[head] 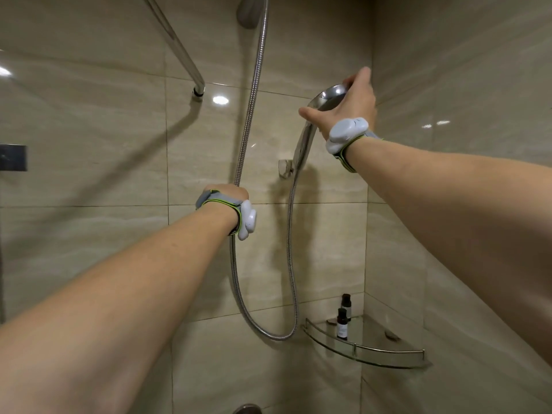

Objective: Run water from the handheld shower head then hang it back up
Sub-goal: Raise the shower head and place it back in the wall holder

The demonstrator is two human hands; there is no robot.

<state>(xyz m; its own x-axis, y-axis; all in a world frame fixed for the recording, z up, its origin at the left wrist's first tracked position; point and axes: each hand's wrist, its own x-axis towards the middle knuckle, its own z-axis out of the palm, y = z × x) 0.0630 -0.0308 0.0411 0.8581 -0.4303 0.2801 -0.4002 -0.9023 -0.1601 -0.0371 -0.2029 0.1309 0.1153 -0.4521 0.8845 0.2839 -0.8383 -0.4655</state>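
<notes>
The chrome handheld shower head [328,97] is up at the right of the beige tiled wall, its handle [303,147] running down into the wall holder [285,168]. My right hand [346,106] is wrapped over the top of the head. Its metal hose [291,249] loops down and back up the wall on the left. My left hand [228,192] is bent away behind its wrist, at the hose [251,115]; its fingers are hidden, so I cannot tell whether it grips. No water is visible.
A glass corner shelf [385,351] with two small dark bottles [342,322] sits low at the right. A slanted chrome bar [179,46] crosses the upper left. A fixed fitting [249,11] is at the top, and a dark plate [13,157] at the left edge.
</notes>
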